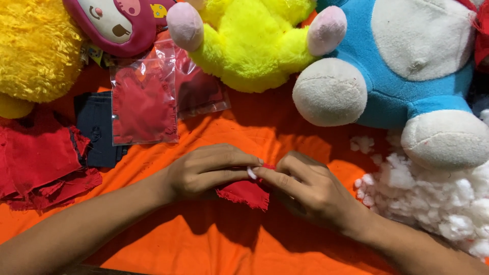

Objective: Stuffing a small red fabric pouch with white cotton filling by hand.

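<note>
Head view — hands [257,175] pinch frayed red cloth [244,193], white fluff [251,173].

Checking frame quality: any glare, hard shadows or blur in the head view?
Head view: glare on the clear plastic bags; dark shadows on the orange cloth under the left hand and right hand; red fabric piece sharp; slight softness at the fingertips.

The hands [204,170] [310,191] met over a cloth piece [247,193] on the sheet [204,239]; stuffing [438,198] lay right, plastic bags [145,102] and toys [254,46] behind.
</note>
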